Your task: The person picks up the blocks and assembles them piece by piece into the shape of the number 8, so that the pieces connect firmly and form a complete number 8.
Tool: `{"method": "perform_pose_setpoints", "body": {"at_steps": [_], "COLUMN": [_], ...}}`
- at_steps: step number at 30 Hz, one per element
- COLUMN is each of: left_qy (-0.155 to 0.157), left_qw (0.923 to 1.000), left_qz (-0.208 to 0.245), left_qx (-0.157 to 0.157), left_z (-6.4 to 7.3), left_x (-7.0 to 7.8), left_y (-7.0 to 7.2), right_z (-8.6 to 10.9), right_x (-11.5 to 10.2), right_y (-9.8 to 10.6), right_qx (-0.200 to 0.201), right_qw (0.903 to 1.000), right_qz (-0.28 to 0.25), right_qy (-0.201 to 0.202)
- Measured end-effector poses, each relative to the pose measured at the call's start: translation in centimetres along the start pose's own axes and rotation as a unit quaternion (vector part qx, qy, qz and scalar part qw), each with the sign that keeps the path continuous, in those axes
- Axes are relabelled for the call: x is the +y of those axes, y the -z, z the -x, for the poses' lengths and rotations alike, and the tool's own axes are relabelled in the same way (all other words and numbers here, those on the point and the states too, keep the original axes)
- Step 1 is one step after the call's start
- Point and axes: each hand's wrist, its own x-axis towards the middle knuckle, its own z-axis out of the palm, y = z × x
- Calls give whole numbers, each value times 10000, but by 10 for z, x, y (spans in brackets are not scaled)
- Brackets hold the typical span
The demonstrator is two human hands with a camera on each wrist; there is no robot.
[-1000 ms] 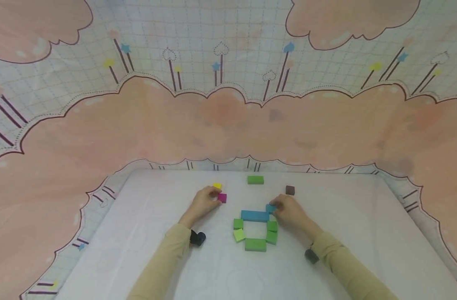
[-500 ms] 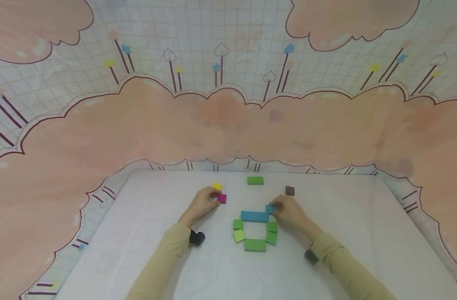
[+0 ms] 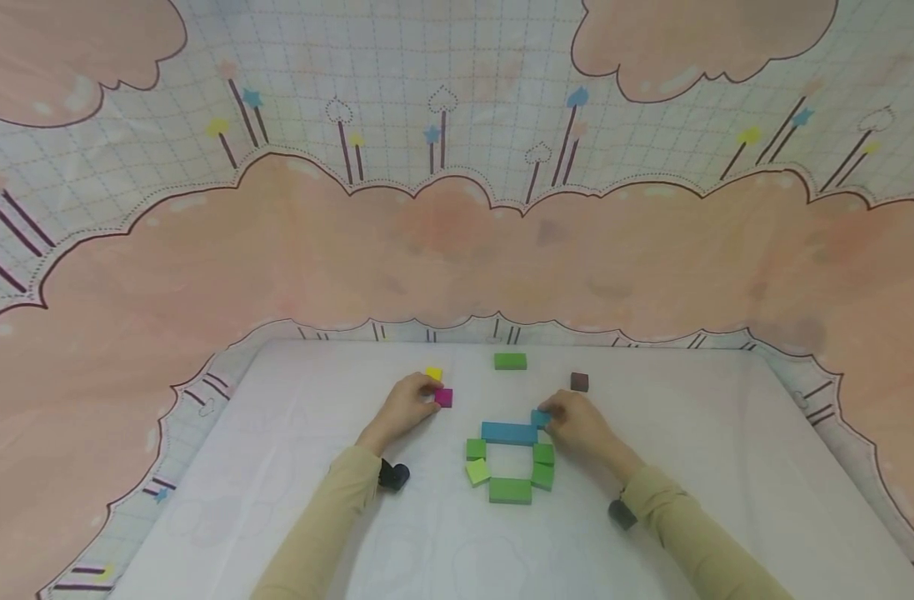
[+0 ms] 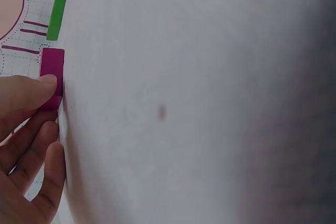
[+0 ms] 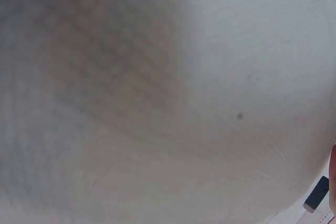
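Note:
My left hand (image 3: 407,408) pinches a small magenta block (image 3: 445,398) between thumb and fingers. In the left wrist view the thumb lies across that magenta block (image 4: 52,62), and the other fingers are bent below it. Just behind this hand sits a yellow block (image 3: 434,373), partly covered by it. My right hand (image 3: 582,423) pinches a small blue block (image 3: 539,418) at the right end of a long blue block (image 3: 509,433). The right wrist view catches only a sliver of that hand's fingers (image 5: 333,177) at its right edge.
Green blocks (image 3: 510,491) and a lime block (image 3: 477,472) form a ring with the long blue one on the white table (image 3: 277,500). Farther back lie another green block (image 3: 511,362) and a dark brown block (image 3: 580,382). A patterned cloth hangs behind.

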Motion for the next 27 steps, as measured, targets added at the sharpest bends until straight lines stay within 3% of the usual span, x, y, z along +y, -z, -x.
{"method": "perform_pose_setpoints", "body": {"at_steps": [27], "left_qy": [-119], "left_qw": [9997], "left_qz": [-169], "left_qx": [-90], "left_z": [6], "left_x": [8], "left_y": [-2], "right_z": [-2], "right_x": [2], "right_y": [0], "right_qx": [-21], "right_qw": [10000], "right_qz": [33], "right_qy": [-17]}}
